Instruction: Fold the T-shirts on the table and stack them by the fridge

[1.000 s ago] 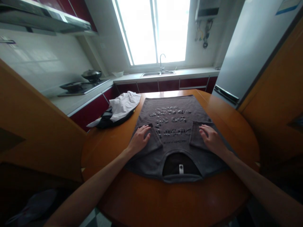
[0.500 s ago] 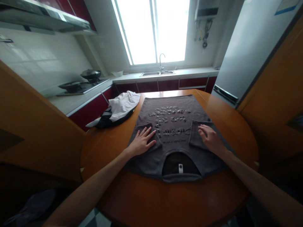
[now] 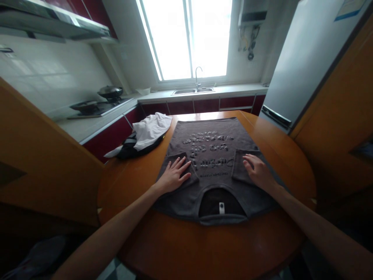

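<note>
A dark grey T-shirt (image 3: 214, 177) lies spread on the round wooden table, its collar toward me and its hem toward the window. Raised lettering covers its front, and a small white label shows inside the neck. Both sleeves are folded inward over the body. My left hand (image 3: 174, 175) lies flat with fingers spread on the left sleeve. On the right sleeve rests my right hand (image 3: 258, 171), its fingers loosely stretched out and holding nothing.
A heap of white and black clothing (image 3: 150, 132) lies at the table's left far edge. Beyond the wooden table (image 3: 204, 249) are a counter with a sink (image 3: 186, 91), a stove with pans (image 3: 110, 92) and a fridge (image 3: 303, 62) on the right.
The view has shifted very slightly. Both hands stay in place on the folded sleeves, and the T-shirt looks unchanged.
</note>
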`<state>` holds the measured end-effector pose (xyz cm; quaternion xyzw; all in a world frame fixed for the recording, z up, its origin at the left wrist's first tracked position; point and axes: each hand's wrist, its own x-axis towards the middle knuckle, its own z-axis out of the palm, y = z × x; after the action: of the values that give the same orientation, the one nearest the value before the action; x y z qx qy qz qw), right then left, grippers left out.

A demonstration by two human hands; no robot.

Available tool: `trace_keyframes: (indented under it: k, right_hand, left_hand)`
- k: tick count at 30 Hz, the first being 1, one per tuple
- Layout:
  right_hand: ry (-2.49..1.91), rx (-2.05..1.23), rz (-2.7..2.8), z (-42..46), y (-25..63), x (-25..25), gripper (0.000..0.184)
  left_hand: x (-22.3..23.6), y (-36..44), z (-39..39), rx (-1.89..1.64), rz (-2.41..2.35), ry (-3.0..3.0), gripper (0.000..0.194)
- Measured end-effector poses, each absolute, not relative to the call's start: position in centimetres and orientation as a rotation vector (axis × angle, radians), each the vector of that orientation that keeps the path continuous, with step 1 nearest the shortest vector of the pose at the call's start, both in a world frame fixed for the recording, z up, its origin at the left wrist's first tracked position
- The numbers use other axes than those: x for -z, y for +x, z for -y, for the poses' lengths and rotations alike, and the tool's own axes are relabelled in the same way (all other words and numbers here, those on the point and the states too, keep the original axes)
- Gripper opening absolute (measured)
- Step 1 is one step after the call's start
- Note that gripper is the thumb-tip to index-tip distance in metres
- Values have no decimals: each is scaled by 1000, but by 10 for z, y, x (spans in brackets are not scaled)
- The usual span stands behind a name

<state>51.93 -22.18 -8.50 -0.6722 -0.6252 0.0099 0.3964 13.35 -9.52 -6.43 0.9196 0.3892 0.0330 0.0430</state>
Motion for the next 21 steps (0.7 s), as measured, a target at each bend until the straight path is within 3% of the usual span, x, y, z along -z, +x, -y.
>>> trace_keyframes:
  k: [6,16,18,21]
  right_hand:
    - [-1654,-12,1578,224,520,70,42]
    - [-1317,-366,2109,305,504,43,28]
    - [-1291,-426,2202,319,499,41,31]
    - [-1278,-431,2309,331,497,43,54]
  left_hand:
    - [52,132,99,-48,-1110,2828,56]
    - [20,108,183,-198,-331,2863,65]
    - [22,103,197,-267,-304,2884,60]
    - [27,100,208,-360,-293,2971,47]
